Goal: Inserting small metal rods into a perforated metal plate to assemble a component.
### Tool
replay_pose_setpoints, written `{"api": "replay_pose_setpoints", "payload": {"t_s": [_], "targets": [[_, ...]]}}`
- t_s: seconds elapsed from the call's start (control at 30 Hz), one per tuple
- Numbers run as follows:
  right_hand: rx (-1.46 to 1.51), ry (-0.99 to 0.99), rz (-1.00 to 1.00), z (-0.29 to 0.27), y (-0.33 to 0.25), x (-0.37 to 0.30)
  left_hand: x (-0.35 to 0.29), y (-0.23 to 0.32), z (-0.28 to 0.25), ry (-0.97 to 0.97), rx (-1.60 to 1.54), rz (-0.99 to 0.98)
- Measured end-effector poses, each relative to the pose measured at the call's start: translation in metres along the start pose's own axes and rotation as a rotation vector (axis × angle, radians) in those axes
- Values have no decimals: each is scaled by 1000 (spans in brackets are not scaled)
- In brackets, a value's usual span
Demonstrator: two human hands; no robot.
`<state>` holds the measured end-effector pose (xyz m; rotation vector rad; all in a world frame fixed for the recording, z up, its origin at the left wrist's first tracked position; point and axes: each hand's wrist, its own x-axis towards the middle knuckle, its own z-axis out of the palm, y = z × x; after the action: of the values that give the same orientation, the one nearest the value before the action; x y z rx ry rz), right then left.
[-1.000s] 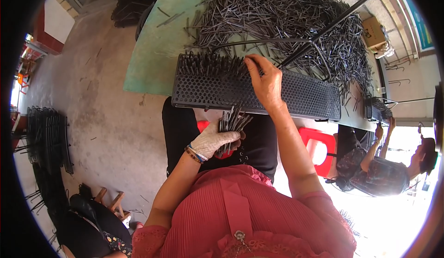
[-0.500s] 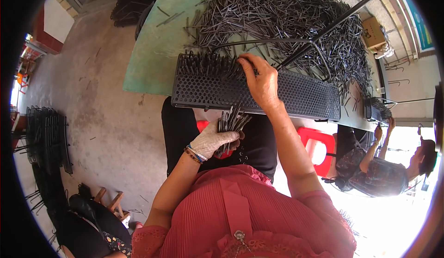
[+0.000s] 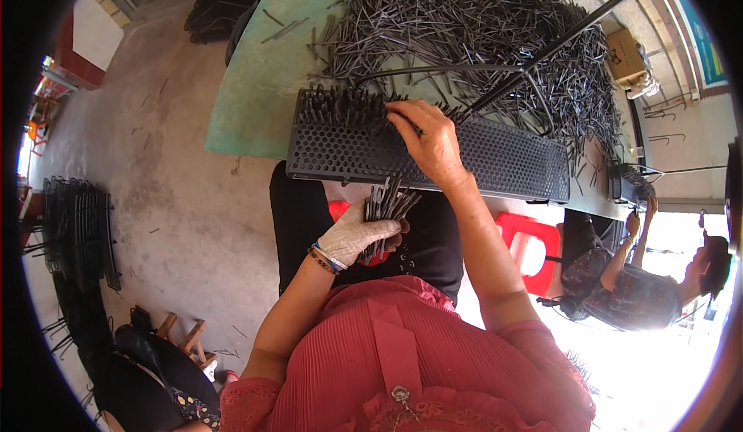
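Observation:
A long black perforated rack point(image 3: 495, 157) lies across in front of me, with many thin dark rods point(image 3: 333, 108) standing in the holes of its far left part. My gloved left hand point(image 3: 357, 234) is closed around a bundle of thin metal rods point(image 3: 385, 211) just below the rack's near edge. Over the standing rods, my bare right hand point(image 3: 432, 139) is bent with thumb and fingertips close together. Its fingertips are among the dark rods, and whatever they pinch is too small to make out.
A big heap of loose dark rods point(image 3: 464, 25) covers the green tabletop point(image 3: 251, 107) beyond the rack. A black metal frame point(image 3: 573, 33) rises at the right. Another person point(image 3: 627, 285) works at a similar rack on the right, near a red stool point(image 3: 534, 250). Stacked black racks point(image 3: 77, 231) stand left.
My right hand has shifted slightly left and down over the rack, and its fingers have drawn in. The left hand with the bundle has stayed in place.

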<state>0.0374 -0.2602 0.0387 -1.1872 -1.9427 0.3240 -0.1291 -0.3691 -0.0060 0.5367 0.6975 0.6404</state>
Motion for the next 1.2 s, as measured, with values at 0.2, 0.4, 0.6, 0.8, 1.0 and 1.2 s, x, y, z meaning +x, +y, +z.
{"api": "replay_pose_setpoints", "payload": {"t_s": [0.2,0.4,0.6,0.8,1.0,1.2], "targets": [[-89,17,-104,1,-3,-5,-1,3,2,-9,5,6],[-115,35,-153,0,-3,-2,-3,4,2,-27,-15,19],[-123,31,-102,-1,-2,3,-2,3,3,0,-25,5],[-159,6,-204,-6,-1,5,-1,1,1,2,-100,3],[-187,-25,-185,-5,-7,5,-2,3,9,57,-115,28],[-217,-45,-108,2,-4,11,-2,0,4,15,-110,9]]}}
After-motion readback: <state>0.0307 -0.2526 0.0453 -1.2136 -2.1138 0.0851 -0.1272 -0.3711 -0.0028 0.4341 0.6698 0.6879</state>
